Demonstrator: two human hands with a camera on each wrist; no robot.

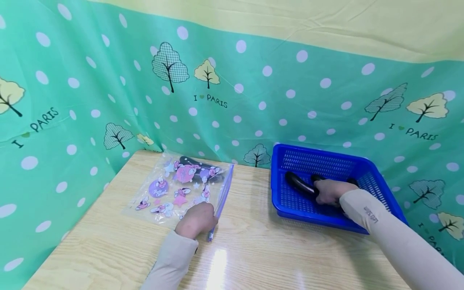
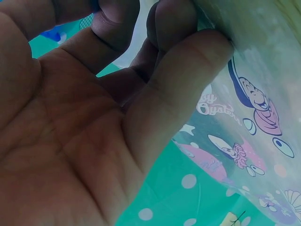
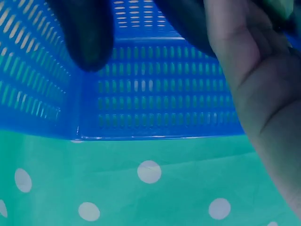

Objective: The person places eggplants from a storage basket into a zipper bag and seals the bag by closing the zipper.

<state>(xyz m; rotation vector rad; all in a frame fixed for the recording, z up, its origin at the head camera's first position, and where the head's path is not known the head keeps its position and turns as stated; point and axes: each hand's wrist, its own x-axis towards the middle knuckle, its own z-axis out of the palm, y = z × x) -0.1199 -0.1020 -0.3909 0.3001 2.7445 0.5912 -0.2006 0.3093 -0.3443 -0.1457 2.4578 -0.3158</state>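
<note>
On the left of the table lies a clear zip bag printed with cartoon figures, a dark long eggplant inside it. My left hand grips the bag's edge beside the purple zip strip; in the left wrist view its fingers are curled against the printed plastic. Over at the right, my right hand reaches into a blue basket and grips a glossy black eggplant. Other dark eggplants lie around that hand, partly hidden by it.
The basket has slotted walls and stands close to the green dotted curtain behind the table. Between bag and basket is a stretch of the wooden tabletop. The curtain also hangs along the table's left side.
</note>
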